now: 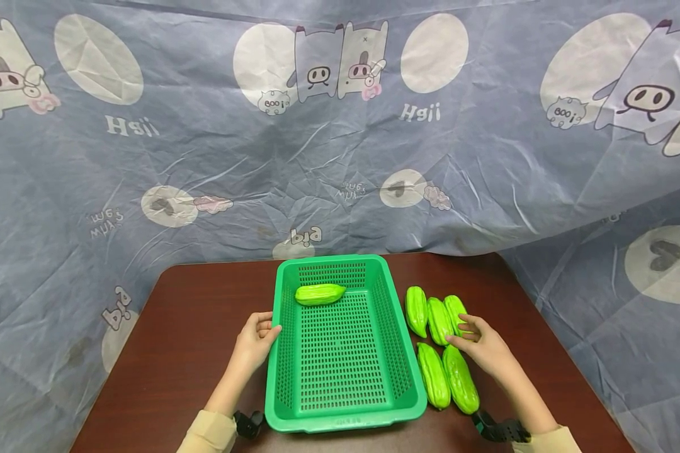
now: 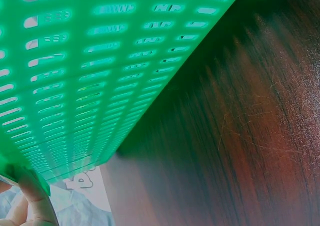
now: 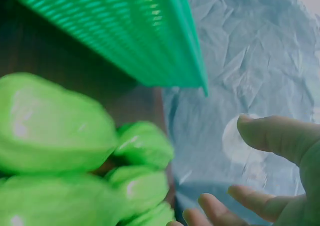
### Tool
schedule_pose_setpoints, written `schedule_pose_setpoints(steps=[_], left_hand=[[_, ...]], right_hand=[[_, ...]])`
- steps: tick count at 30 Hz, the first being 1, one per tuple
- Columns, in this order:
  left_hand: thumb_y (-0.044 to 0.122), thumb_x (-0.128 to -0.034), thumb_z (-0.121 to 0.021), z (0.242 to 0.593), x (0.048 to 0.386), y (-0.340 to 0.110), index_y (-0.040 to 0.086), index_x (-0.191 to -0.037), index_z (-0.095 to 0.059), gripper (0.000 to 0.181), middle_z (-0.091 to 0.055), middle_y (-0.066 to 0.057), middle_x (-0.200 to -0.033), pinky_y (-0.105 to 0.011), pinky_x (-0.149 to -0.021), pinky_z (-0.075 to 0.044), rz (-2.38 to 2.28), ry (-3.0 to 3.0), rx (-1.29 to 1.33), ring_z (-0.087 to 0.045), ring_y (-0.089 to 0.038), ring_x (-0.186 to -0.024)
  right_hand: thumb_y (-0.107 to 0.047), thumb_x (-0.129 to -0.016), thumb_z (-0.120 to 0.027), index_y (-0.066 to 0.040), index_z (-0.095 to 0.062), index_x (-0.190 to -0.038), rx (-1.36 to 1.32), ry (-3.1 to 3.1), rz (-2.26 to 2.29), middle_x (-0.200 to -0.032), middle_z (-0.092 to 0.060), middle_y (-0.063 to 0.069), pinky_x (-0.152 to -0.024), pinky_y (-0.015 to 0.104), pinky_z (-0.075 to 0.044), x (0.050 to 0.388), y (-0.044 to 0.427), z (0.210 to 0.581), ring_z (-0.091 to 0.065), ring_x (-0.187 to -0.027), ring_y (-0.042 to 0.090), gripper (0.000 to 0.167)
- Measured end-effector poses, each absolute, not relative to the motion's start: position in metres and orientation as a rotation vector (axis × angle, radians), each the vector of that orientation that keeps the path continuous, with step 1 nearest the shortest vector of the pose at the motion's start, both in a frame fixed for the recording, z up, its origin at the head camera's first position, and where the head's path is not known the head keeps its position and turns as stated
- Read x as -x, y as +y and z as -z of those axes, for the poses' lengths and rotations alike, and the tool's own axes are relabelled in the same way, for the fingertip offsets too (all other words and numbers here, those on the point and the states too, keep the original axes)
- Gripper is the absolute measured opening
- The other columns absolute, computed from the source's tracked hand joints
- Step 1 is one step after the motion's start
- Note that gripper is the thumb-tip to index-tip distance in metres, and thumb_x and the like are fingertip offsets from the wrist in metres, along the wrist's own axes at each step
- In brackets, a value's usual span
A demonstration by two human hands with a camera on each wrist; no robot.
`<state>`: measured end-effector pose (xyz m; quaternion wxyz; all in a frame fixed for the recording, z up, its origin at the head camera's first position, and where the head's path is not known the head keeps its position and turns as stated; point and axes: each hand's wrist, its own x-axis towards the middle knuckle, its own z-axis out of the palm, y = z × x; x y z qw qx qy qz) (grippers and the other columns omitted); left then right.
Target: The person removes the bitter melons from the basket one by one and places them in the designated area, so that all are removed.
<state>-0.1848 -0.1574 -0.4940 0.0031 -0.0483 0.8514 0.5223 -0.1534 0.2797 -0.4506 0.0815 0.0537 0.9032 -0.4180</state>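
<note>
A green plastic basket [image 1: 345,423] with slotted walls stands on the table, and one bitter melon [image 1: 319,294] lies across its far end. My left hand [image 1: 257,340] grips the basket's left rim, thumb on top and fingers outside. Right of the basket lie several more bitter melons, three in a far row with a middle one [image 1: 439,322], and a near pair including the rightmost one [image 1: 461,380]. Above the far row's right end is my right hand [image 1: 483,347], thumb and fingers spread apart. The right wrist view shows nothing between thumb and fingers there, with bitter melons [image 3: 52,126] to their left.
Dark brown wooden table [image 1: 204,327] surface extends on both sides of the basket. Behind it and at the sides hangs a grey-blue cloth [image 1: 294,163] with cartoon pigs, meeting the table's far edge. Dark straps [image 1: 501,430] circle both wrists.
</note>
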Motion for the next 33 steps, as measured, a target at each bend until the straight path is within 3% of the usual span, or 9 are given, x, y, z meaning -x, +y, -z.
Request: schedule_pose_setpoints(steps=[17,33], left_hand=[[0.014,-0.0973,-0.063,0.497,0.186,-0.157,-0.001,-0.135,-0.050,0.043,-0.061,-0.022,-0.119,-0.039,-0.080,-0.055,-1.634,2.678,0.146,-0.063,-0.032,-0.105],[0.014,-0.0969,-0.064,0.498,0.188,-0.156,0.000,-0.135,-0.051,0.042,-0.061,-0.020,-0.117,-0.038,-0.079,-0.055,-1.645,2.685,0.160,-0.064,-0.030,-0.103]], right_hand=[[-0.032,-0.094,-0.068,-0.003,-0.037,-0.149,0.103,2.741,1.402,-0.145,-0.047,0.024,-0.103,0.055,-0.044,0.199,0.211,0.411,-0.046,-0.133,0.043,0.070],[-0.029,-0.089,-0.073,-0.010,-0.044,-0.146,0.188,2.739,1.481,-0.143,-0.051,0.014,-0.101,0.053,-0.047,0.240,0.137,0.412,-0.049,-0.132,0.036,0.067]])
